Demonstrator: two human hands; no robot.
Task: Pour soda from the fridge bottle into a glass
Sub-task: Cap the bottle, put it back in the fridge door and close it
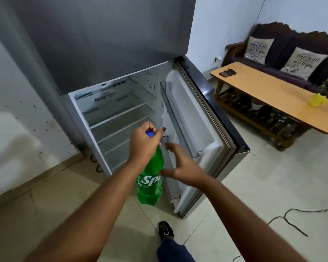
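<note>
Soda bottle (150,178) gripped at neck by left hand (143,143); right hand (184,165) spread, empty (fridge door (206,118) alongside).

Living room corner, seen at two o'clock

A wooden coffee table (273,95) carries a yellow cup (316,100) and a dark remote (227,73); behind it, a dark sofa (284,46) holds two printed cushions (258,49).

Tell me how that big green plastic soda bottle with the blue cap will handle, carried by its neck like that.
The green plastic soda bottle looks nearly full, so probably heavy for its size. Held only at the blue cap by the left hand, it will likely swing. Fresh from the open fridge, it may be slippery; the open right hand beside it could steady the body.
</note>
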